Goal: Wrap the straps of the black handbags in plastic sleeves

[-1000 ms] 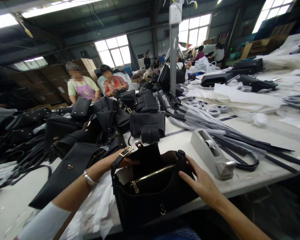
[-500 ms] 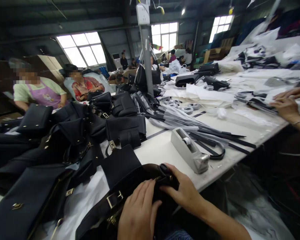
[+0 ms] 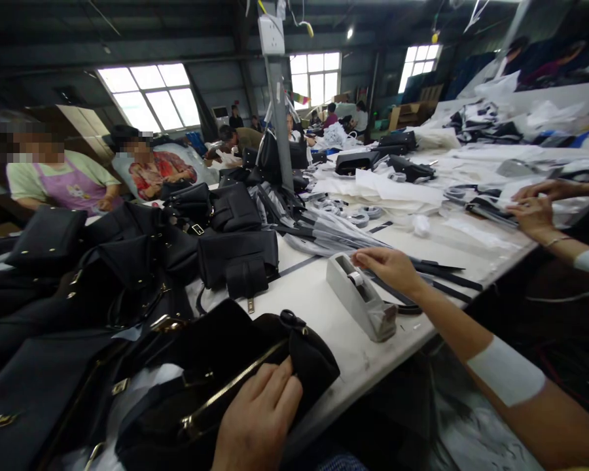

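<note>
In the head view a black handbag lies at the table's near edge, its gold zipper running along the opening. My left hand grips the bag's edge beside the zipper, fingers curled over the black material. Farther forward, my right hand is over the far end of a grey tape dispenser, beside its tape roll. Its fingertips are pinched together; whether anything thin is between them is too small to make out. A white patch covers part of my right forearm.
Black bags are piled across the table's left side. Black straps in clear wrap lie beyond the dispenser. At right, another person's hands work at the table's edge. A grey post rises from the table; other people sit beyond.
My right hand has left the bag and moved forward to the tape dispenser. My left hand stays on the bag, which now shows its zipper more. The view has shifted slightly.
</note>
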A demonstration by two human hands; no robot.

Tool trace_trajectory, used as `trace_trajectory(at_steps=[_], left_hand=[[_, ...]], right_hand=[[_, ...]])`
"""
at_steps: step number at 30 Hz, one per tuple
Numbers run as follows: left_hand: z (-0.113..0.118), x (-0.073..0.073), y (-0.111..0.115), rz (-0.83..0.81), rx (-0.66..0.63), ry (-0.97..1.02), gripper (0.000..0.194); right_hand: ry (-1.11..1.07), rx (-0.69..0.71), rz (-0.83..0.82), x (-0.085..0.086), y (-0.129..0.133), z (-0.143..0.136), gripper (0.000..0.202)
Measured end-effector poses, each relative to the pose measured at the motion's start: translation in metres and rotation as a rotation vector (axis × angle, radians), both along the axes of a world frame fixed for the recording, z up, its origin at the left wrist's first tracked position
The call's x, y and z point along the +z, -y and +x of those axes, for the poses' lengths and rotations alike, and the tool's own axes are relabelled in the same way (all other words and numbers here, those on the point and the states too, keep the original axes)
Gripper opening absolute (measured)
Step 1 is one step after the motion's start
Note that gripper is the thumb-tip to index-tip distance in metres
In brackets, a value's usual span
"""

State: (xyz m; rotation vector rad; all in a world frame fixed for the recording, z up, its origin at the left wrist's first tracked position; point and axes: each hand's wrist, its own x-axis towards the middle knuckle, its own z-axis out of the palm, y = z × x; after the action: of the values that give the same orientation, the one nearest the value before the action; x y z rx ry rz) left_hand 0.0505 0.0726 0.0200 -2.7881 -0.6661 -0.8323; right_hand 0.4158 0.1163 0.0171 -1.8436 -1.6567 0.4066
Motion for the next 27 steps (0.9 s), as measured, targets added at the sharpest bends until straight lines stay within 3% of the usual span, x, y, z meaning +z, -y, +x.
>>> trace_trajectory(at_steps=[3, 5, 8, 10, 14, 17, 19, 23, 25, 27], left_hand=[[0.004, 0.013, -0.005, 0.052, -0.076, -0.006, 0.033], [0.009, 0.01, -0.003, 0.018, -0.132, -0.046, 0.037], [0.013, -0.005, 0.002, -0.099, -0.157, -0.067, 0.035], [0.01, -0.013, 0.005, -0.199, -0.11, -0.075, 0.023], [0.002, -0.013, 0.009, -0.411, 0.004, -0.211, 0.005], [0.001, -0.004, 0.014, -0.566, -0.042, -0.368, 0.019], [0.001, 0.004, 0.016, -0.649, -0.082, -0.474, 0.014], [0.0, 0.033, 0.012, -0.705, -0.102, -0.662, 0.015], [-0.001, 0.048, 0.007, -0.787, -0.088, -0.685, 0.008], [-0.003, 0.054, 0.003, -0.916, -0.054, -0.614, 0.021]], right_hand=[[0.18, -0.188, -0.039, -0.017, -0.037, 0.045, 0.03], [0.289, -0.248, -0.101, -0.03, -0.052, 0.061, 0.021], [0.418, -0.265, -0.193, -0.049, -0.063, 0.069, 0.019], [0.479, -0.265, -0.229, -0.056, -0.067, 0.069, 0.019], [0.53, -0.244, -0.254, -0.055, -0.072, 0.074, 0.024], [0.503, -0.216, -0.253, -0.048, -0.076, 0.081, 0.027], [0.45, -0.177, -0.261, -0.045, -0.078, 0.086, 0.03], [0.284, -0.064, -0.3, -0.044, -0.076, 0.091, 0.032], [0.203, -0.049, -0.303, -0.046, -0.074, 0.09, 0.032], [0.142, -0.078, -0.294, -0.047, -0.072, 0.089, 0.032]])
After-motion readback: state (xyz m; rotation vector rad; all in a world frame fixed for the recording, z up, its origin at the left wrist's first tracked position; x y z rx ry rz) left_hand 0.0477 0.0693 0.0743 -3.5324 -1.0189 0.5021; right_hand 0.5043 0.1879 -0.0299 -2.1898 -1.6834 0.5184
